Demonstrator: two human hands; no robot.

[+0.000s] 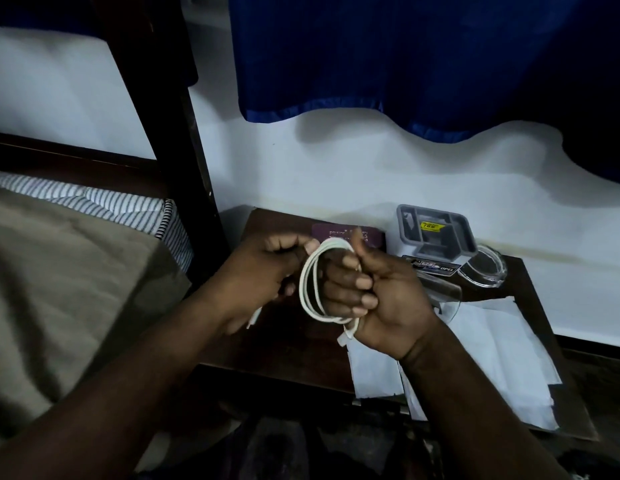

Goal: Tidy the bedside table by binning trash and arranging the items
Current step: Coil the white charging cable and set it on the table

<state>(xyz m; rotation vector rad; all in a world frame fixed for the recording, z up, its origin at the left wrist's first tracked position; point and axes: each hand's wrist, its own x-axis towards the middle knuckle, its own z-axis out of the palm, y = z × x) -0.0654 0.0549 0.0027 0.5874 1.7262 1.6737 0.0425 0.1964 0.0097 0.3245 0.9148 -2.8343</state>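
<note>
Two bare hands meet above a dark wooden table (294, 344), which stands just right of a bed with a beige blanket (76, 271). The left hand (263, 271) has its grip curled, pinching one strand of a thin white cable (310, 289) near the top of its coil; a loose end hangs below this hand. The coil is wound round the fingers of the right hand (384, 292), whose grip is folded into the palm with the thumb raised against the loops. Behind the hands a maroon booklet (336, 233) lies flat on the table. Further right stand a grey plastic compartment tray (436, 237) bearing a yellow label and, just beside it, a clear round plastic dish (487, 268). White paper sheets (492, 351) overhang the table's front right corner.
</note>
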